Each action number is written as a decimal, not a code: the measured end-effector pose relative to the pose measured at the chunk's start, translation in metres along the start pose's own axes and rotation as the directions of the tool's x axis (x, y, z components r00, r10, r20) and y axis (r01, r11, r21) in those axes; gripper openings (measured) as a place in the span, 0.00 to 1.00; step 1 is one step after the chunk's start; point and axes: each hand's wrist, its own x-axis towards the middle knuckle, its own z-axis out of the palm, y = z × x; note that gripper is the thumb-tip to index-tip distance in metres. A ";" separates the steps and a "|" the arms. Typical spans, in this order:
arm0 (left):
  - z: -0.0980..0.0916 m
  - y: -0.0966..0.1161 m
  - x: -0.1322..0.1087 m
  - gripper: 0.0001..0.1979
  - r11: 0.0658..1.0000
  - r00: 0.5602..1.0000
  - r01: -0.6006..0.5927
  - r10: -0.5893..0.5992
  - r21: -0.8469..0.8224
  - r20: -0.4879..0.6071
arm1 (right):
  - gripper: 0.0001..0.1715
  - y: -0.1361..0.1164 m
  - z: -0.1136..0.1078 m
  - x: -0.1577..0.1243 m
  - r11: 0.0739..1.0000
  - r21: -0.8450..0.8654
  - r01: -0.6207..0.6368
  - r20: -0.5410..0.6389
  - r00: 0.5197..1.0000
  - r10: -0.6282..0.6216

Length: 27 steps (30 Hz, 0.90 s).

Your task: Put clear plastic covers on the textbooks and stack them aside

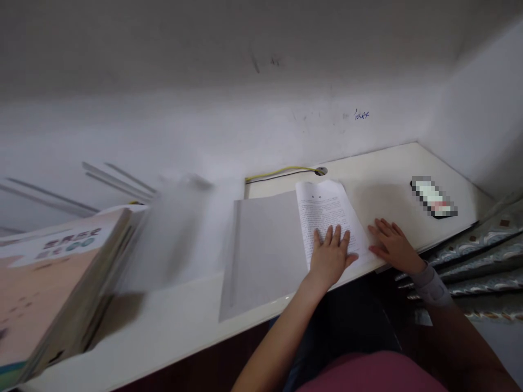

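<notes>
A white printed page [322,209] lies on the desk, its right part slightly curved. My left hand [330,258] rests flat on its lower half, fingers spread. To the left, a plain grey sheet [265,245] meets or runs under the page; whether the two are joined I cannot tell. My right hand [394,245] is just right of the page's lower right edge, near the desk's front, with its fingers stretched out and nothing held. A band is around the right wrist.
A thick stack of books [53,272] fills the left end of the white desk [171,310]. Beside it is a blurred, translucent whitish thing [175,234]. A phone [433,197] lies at the right. A yellow cable [281,171] runs to a hole near the wall. Patterned curtain [469,250] hangs at the right.
</notes>
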 end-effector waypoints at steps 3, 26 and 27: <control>0.000 0.000 -0.001 0.32 0.999 1.000 -0.029 0.029 -0.013 0.011 | 0.32 0.000 0.001 0.000 1.000 0.005 -0.001 -0.020 1.000 0.001; 0.018 -0.082 -0.052 0.30 0.952 0.967 0.206 -0.234 -0.228 -0.105 | 0.30 -0.099 -0.016 0.027 0.979 0.057 0.196 -0.056 0.980 -0.193; 0.018 -0.079 -0.052 0.31 0.958 0.969 0.210 -0.231 -0.197 -0.091 | 0.33 -0.106 -0.013 0.028 0.981 0.057 0.184 -0.047 0.982 -0.181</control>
